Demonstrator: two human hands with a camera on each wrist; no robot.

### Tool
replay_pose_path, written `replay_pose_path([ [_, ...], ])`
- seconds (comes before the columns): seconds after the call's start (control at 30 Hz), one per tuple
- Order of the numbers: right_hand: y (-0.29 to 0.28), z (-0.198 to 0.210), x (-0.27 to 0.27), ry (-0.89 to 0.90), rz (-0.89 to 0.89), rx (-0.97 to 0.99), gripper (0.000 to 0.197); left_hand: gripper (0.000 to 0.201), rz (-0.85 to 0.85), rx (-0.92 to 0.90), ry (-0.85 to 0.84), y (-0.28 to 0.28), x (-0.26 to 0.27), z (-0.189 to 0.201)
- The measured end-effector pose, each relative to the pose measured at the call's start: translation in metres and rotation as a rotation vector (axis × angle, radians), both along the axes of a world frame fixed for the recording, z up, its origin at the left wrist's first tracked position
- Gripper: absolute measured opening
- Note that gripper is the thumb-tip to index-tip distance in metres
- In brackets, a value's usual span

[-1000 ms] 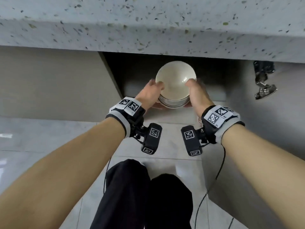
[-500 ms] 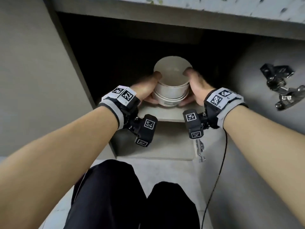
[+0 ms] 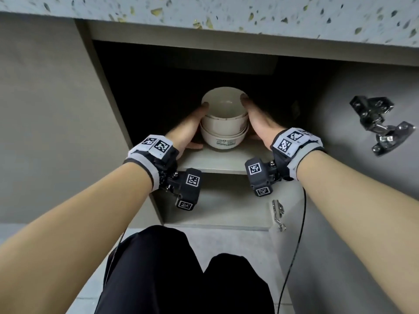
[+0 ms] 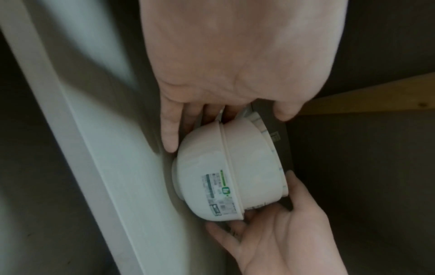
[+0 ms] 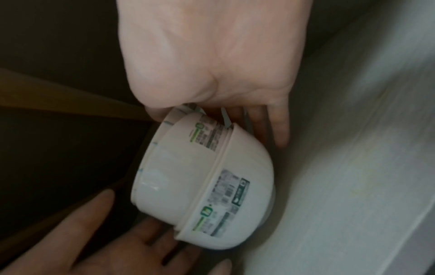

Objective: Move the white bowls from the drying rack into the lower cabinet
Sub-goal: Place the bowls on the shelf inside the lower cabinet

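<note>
The stack of white bowls (image 3: 223,123) sits on the shelf (image 3: 217,160) inside the lower cabinet, so this looks like the set-down. The left hand (image 3: 189,130) and right hand (image 3: 258,121) cup its sides with fingers fairly straight. Next, I'd guess, both let go and draw back without nudging it

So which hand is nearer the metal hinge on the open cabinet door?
Right. The right hand is against the stacked bowls on the hinge side, still well short of it; the left hand is across the bowls, farther away.
</note>
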State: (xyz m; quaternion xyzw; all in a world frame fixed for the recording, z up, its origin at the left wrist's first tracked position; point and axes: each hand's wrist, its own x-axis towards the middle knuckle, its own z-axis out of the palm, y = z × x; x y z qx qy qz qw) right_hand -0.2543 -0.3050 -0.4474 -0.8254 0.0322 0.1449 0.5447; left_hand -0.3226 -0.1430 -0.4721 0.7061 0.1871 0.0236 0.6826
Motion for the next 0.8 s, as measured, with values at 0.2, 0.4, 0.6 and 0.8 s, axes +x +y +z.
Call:
replay_pose_path([
  [0.2, -0.007, 0.004, 0.005, -0.358, 0.318, -0.102, 0.087, 0.067, -0.287, 0.180, -0.147, 0.000, 0.002, 0.002],
  [0.4, -0.008, 0.000, 0.006, -0.491, 0.426, -0.113, 0.061, 0.063, -0.267, 0.221, -0.255, -0.011, 0.010, 0.006],
  [0.6, -0.007, -0.003, 0.002, -0.546, 0.447, -0.177, 0.066, 0.091, -0.227, 0.276, -0.335, -0.009, 0.012, -0.003],
  [0.8, -0.005, -0.005, 0.001, -0.643, 0.420, -0.265, 0.082, 0.093, -0.240, 0.277, -0.360, -0.009, 0.014, -0.005],
])
